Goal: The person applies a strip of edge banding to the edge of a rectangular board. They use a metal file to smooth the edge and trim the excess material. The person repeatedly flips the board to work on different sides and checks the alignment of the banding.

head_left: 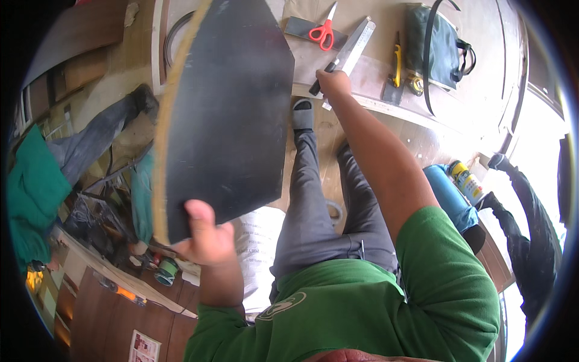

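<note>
My left hand (207, 232) grips the lower left corner of a large dark, many-sided board (226, 120) with a tan edge, held upward at the left of centre. My right hand (332, 82) is closed on the black handle of a long silver-bladed tool (350, 48), near the bench's front edge. A steel ruler (362, 45) lies along it, partly hidden by the hand. Red-handled scissors (322, 35) lie on a dark strip to their left. A yellow utility knife (397, 63), a tape measure (415, 84) and a dark green bag (440, 48) are to the right.
The bench (482, 72) spans the top. A person in green (33, 187) is at far left, another person's dark-clothed leg (525, 235) at right. A spray can (465, 181) and blue roll (447, 202) stand right. A white sack (259, 265) lies behind my left arm.
</note>
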A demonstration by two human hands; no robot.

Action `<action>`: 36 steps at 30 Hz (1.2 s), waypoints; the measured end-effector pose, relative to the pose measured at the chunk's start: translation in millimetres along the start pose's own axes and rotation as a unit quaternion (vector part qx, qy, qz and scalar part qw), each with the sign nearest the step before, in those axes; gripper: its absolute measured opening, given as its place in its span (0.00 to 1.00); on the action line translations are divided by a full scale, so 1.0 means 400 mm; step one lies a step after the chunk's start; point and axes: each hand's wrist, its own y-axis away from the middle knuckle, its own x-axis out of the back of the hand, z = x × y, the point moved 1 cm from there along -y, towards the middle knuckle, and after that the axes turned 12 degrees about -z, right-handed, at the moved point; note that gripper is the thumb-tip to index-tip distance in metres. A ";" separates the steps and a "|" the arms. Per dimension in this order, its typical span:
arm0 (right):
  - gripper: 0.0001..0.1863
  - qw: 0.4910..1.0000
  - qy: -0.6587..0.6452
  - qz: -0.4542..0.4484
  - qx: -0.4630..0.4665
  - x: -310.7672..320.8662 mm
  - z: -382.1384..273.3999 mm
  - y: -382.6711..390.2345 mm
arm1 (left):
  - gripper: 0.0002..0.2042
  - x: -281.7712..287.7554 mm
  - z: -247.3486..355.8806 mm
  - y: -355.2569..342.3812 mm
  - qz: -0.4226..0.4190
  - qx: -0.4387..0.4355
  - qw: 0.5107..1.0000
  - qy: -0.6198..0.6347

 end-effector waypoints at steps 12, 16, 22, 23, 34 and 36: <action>0.19 0.982 -0.174 -0.044 0.060 0.271 0.223 0.318 | 0.24 0.104 0.090 -0.231 0.171 0.351 0.896 0.213; 0.16 0.969 -0.234 -0.054 0.058 0.381 0.331 0.414 | 0.25 0.114 0.112 -0.209 0.149 0.409 0.866 0.245; 0.13 0.959 -0.260 -0.051 0.099 0.488 0.498 0.518 | 0.24 0.026 0.163 -0.146 -0.034 0.403 0.849 0.340; 0.13 0.954 -0.279 -0.052 0.096 0.502 0.512 0.545 | 0.25 -0.035 0.190 -0.122 0.024 0.398 0.878 0.263; 0.16 0.967 -0.245 -0.053 0.050 0.597 0.728 0.666 | 0.15 -0.437 0.286 0.088 -0.130 0.134 0.978 0.097; 0.16 0.965 -0.256 -0.053 0.034 0.610 0.727 0.686 | 0.17 -0.459 0.284 0.102 -0.144 0.126 0.979 0.068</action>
